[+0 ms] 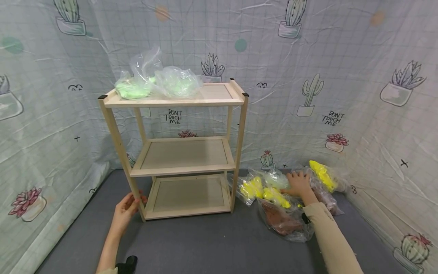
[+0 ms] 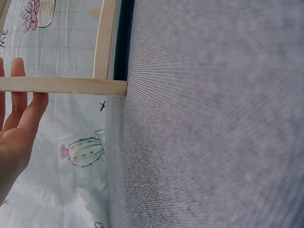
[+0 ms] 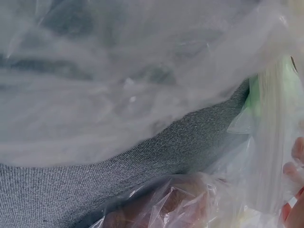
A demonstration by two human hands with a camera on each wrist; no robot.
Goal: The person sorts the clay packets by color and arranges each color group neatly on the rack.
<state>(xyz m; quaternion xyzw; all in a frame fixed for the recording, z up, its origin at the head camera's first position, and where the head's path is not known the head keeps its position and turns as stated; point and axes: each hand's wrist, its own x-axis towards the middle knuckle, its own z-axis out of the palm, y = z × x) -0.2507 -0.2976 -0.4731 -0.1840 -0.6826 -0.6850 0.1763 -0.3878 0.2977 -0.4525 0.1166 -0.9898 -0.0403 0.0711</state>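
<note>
Greenish bag (image 1: 275, 178) lies beside the right hand's (image 1: 299, 185) fingers (image 1: 292, 179).

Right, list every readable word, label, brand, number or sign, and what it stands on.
"DON'T TOUCH ME": cloth backdrop, seen between the shelf unit's boards.
"DON'T TOUCH ME": backdrop, right of the shelf unit.
"ME": backdrop, sideways at the left wrist view's edge, rest cut off.
"X": backdrop, far right and above the right-hand bags.
"+": backdrop, left side.
Bags: no readable print.
</note>
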